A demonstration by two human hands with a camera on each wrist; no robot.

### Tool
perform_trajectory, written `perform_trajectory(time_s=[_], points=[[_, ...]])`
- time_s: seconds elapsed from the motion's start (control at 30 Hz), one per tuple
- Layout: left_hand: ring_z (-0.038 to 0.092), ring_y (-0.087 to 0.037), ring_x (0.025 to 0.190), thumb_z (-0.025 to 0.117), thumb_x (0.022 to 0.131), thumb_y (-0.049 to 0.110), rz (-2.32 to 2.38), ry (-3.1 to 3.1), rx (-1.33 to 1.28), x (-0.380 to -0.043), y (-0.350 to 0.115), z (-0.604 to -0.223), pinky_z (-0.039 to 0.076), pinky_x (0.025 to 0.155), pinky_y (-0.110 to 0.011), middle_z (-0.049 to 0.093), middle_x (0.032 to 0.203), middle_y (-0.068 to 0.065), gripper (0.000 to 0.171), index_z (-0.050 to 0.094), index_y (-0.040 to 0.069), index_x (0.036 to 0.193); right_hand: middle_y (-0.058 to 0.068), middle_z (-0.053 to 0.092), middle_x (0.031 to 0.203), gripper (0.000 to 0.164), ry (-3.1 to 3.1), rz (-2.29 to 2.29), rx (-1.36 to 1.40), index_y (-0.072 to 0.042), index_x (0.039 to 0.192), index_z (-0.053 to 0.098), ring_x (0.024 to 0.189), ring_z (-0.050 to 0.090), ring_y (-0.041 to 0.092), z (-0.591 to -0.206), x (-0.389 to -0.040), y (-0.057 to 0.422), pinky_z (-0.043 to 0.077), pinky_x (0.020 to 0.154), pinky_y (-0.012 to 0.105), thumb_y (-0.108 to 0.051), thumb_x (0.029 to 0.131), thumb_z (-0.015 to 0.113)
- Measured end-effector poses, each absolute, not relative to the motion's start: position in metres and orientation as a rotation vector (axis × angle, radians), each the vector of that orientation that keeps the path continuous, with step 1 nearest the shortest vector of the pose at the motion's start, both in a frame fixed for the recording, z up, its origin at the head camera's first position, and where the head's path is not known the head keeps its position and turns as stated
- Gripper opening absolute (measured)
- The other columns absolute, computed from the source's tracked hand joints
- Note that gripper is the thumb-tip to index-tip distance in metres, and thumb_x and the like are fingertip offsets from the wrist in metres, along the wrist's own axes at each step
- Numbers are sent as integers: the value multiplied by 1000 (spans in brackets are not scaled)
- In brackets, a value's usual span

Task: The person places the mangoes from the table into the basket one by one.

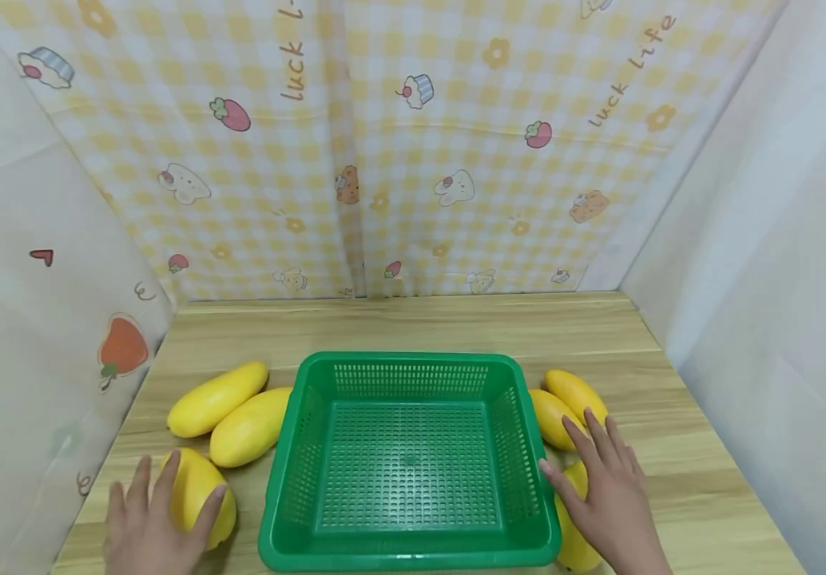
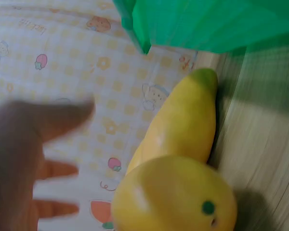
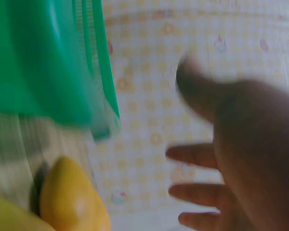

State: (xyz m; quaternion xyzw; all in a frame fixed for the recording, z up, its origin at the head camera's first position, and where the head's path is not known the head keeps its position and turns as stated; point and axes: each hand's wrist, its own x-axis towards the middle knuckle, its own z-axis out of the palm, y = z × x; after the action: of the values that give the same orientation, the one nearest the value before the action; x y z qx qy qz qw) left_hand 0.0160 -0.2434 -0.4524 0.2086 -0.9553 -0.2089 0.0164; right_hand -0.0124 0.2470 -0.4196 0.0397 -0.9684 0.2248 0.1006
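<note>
A green plastic basket (image 1: 409, 561) with slotted walls stands in the middle of the table, with nothing in it. Yellow mangoes lie on both sides of it. My left hand (image 1: 150, 523), fingers spread, is at the nearest left mango (image 1: 204, 499); the left wrist view shows a gap between the hand (image 2: 19, 149) and that mango (image 2: 173, 197). To the basket's right, my right hand (image 1: 610, 491) hovers with fingers extended above the mangoes, partly hiding the nearest one (image 1: 577, 543). In the right wrist view this hand (image 3: 250, 149) holds nothing.
Two more mangoes (image 1: 219, 398) (image 1: 251, 427) lie behind my left hand, one against the basket's side. Behind my right hand are two smaller ones (image 1: 574, 391) (image 1: 551, 415). A checked cloth (image 1: 413, 231) closes off the back of the wooden table (image 1: 413, 323); pale cloths hang left and right.
</note>
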Motion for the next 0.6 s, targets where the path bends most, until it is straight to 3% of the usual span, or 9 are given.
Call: perform_trajectory(time_s=[0.07,0.17,0.37,0.6], points=[[-5,-56,135,55,88,58,-680,-2966,776,14,-242,-450,12,99,-74,8,152,-30,86,26,4,148,23,40,143,59,-2836,683,46,-4,135,52,133,30,46,-418,-10,243,29,94,69,-41,91,64],[-6,-55,136,55,86,61,-699,-2978,866,11,-239,-448,12,99,-75,6,153,-29,89,23,7,150,23,48,134,57,-2845,714,-45,-3,133,54,122,43,45,-416,-6,239,39,87,65,-42,93,60],[14,-61,126,57,84,63,-722,-3009,840,6,-236,-453,17,97,-72,15,146,-34,94,22,5,150,24,53,124,64,-2974,740,-185,-3,137,49,111,51,42,-415,-2,238,44,85,60,-51,94,53],[19,-61,122,49,89,61,-913,-2856,1054,8,-232,-461,22,98,-67,22,139,-37,89,25,-2,147,13,58,111,67,-3118,813,-260,0,131,51,89,58,25,-415,-6,236,52,71,43,-56,94,48]])
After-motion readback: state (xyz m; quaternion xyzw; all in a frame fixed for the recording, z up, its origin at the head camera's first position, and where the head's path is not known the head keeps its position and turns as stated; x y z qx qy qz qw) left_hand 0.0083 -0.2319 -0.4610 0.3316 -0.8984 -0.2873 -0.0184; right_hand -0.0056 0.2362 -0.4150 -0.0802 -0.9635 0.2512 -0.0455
